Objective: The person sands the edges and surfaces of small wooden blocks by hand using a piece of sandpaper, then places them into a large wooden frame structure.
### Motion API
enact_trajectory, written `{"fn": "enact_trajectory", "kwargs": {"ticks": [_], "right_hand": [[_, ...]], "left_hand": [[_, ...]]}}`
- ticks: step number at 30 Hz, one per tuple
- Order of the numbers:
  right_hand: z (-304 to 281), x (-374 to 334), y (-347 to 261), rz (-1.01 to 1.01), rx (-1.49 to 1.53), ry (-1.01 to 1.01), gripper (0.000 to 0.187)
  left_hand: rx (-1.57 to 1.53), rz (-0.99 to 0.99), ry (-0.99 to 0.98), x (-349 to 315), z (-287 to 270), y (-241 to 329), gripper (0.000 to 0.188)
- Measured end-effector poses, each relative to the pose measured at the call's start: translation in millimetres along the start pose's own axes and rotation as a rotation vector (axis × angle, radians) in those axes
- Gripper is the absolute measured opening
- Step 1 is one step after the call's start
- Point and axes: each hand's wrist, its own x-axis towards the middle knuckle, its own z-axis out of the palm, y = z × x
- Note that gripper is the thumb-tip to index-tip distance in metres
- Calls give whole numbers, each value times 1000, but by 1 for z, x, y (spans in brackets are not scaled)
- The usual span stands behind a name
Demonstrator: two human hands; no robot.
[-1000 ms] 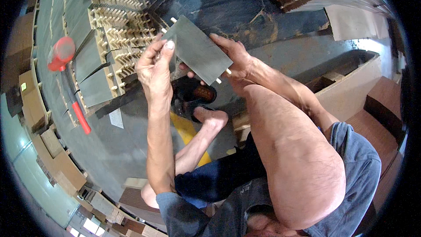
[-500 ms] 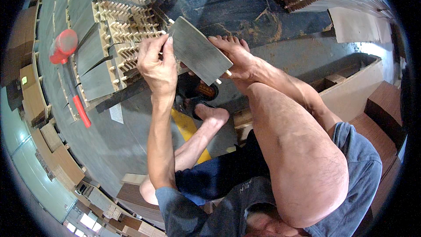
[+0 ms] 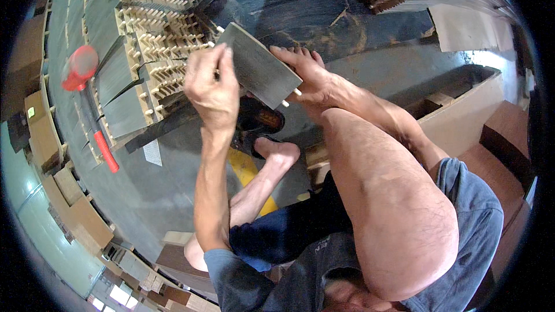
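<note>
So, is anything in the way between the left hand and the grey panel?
Nothing visible: the left hand sits at the left edge of the grey panel, the right hand at its opposite side.

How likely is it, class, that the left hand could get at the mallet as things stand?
Probably yes: the mallet lies off to the left, with nothing covering its red grip. The left hand, at the edge of the gray board, would likely need to leave that first.
</note>
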Motion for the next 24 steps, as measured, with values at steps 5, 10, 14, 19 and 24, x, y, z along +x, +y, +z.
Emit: {"fn": "enact_trajectory", "kwargs": {"ticks": [5,10,14,19,24], "right_hand": [[-41,43,20,-195,-313,86,61],[-10,0,-13,-12,-48,82,53],[-22,-14,-30,82,-10,-198,49],[-7,-35,-40,81,-210,-281,56],[-22,-8,-45,-301,-525,-420,55]], "left_hand": [[-25,29,-148,-8,11,-3,8],[-245,-41,-339,-36,-5,30,6],[-247,-198,-153,-2,-37,22,10],[-586,-692,-408,3,-57,13,15],[-644,-762,-263,-12,-35,8,14]]}}
